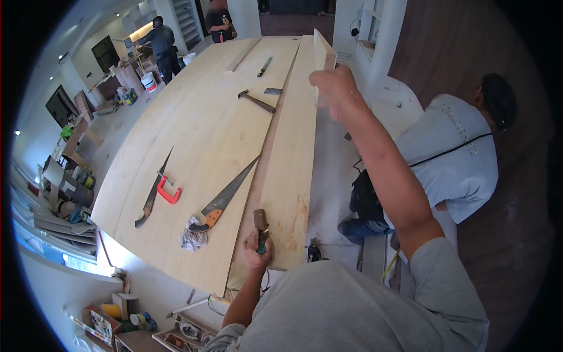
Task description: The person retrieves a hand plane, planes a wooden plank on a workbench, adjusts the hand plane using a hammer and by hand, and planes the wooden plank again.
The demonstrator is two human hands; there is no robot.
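My left hand (257, 251) is closed around a small tool with a brown blocky head (260, 219) and a teal part, low over the near end of a long board strip (287, 193). Its exact kind is unclear. My right hand (335, 88), raised at the far right, grips a pale wooden board (324, 51) held on edge. On the large plywood sheet (158, 123) lie a hand saw (226, 196), a second saw (153, 193), a red C-clamp (169, 189), a hammer (257, 101) and a utility knife (265, 66).
A crouching person in a grey shirt (451, 152) is close on my right, with a black cable across the back. Two more people (162, 47) stand beyond the table. A crumpled plastic bag (192, 236) touches the saw handle. Toolboxes (182, 334) sit at lower left.
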